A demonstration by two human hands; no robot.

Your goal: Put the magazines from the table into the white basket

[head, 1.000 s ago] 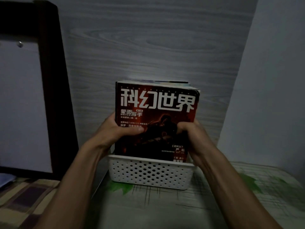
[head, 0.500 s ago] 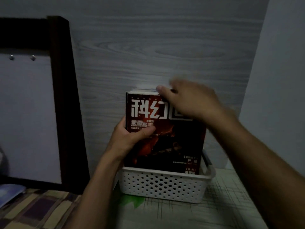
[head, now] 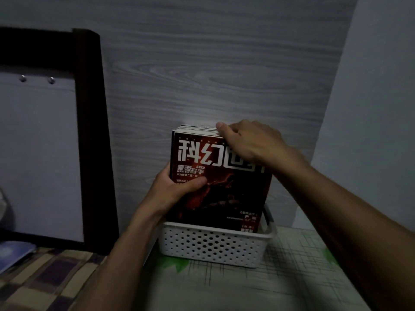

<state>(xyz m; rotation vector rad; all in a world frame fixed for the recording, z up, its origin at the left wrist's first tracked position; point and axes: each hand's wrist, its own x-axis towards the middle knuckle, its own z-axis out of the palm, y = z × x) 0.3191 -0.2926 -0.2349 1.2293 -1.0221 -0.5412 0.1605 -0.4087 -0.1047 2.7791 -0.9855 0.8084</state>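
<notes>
Head view, dim light. Stack of magazines [head: 221,176] stands upright in the white basket [head: 213,245], lower edges down inside it, front cover dark red with large white characters facing me. Basket sits on the counter [head: 258,286], pushed close to the wood-grain wall [head: 213,63] behind it.

My left hand [head: 174,191]: grip clamped on the left edge of the stack, thumb lying across the front cover, remaining fingers wrapped behind out of sight. My right hand [head: 249,142]: laid over the top right corner of the stack, fingers bent down over the top edges of the magazines, thumb tip at the top rim of the front cover. It covers part of the title. Whether the fingers pinch individual magazines or only rest on them, I cannot tell.

Counter surface carries a pale cover with dark sketch lines and green leaf shapes. Left of the counter: a bed with a checked blanket [head: 40,279], and a dark frame [head: 94,131] around a pale panel against the wall.
</notes>
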